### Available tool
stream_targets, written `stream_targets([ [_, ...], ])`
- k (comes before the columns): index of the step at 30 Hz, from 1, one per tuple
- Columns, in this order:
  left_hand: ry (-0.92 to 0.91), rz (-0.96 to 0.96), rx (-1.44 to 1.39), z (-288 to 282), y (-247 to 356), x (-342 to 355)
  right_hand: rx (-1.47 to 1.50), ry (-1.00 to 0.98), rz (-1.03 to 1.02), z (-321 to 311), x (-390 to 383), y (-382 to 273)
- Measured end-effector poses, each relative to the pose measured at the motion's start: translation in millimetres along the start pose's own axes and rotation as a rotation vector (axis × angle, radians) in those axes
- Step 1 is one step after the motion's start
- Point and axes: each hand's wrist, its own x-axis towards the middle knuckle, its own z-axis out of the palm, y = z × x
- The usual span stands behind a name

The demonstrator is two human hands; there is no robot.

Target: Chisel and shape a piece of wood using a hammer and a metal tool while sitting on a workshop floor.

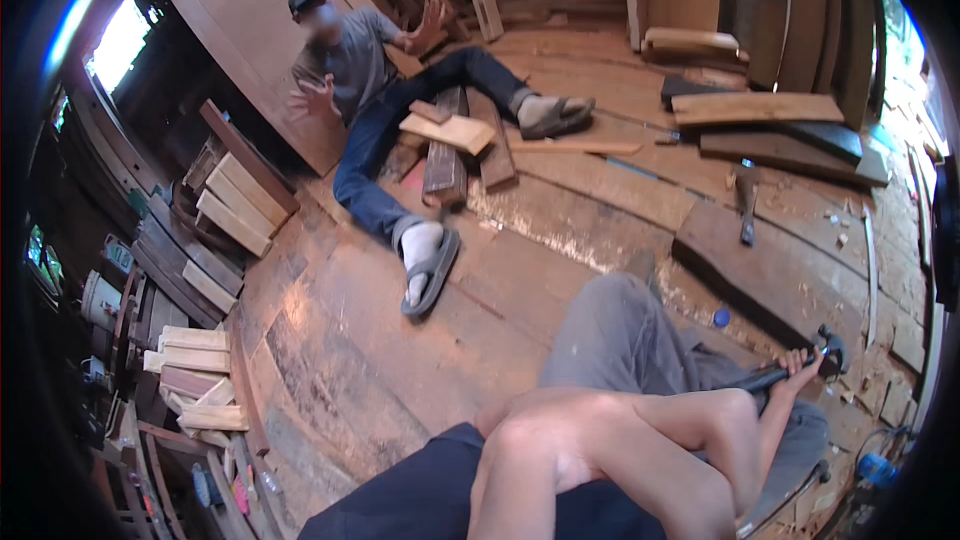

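Bare arms (650,430) bent toward tool (834,351)

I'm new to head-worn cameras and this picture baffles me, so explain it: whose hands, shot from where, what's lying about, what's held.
There is no machine here. The bare arms at the bottom belong to the person wearing the camera. It is the left one of two on their head, looking down; its fisheye lens bends straight edges and darkens the rim.

At lower right, a hand of the wearer grips a dark-handled tool, apparently a hammer. The arms overlap, so I can't tell which hand it is.

On the wooden floor lie a thick dark plank, a small blue cap and wood shavings. Across from the wearer sits another person, both hands raised and open, with wood pieces between their legs.
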Motion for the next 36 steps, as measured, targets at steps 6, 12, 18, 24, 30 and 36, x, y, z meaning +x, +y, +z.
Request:
stream_targets([
  [6,-0.028,-0.342,0.241,-116,-48,-10,-0.171,0.129,-0.278,26,-15,28],
  [12,0.506,-0.995,0.915,-328,-152,-188,-0.149,-0.321,-0.595,43,-44,-14],
  [18,0.495,-1.004,0.62,-311,-193,-198,-0.46,-0.194,-0.734,-9,-10,10],
  [24,0.222,-1.133,0.804,-317,-195,-208,-0.659,-0.219,-0.776,24,-21,27],
  [30,0.176,-1.159,0.849,-331,-201,-209,-0.714,-0.309,-0.686,16,-32,16],
  [36,0.147,-1.148,1.021,-322,-206,-217,-0.689,-0.302,-0.685,-47,-2,16],
])
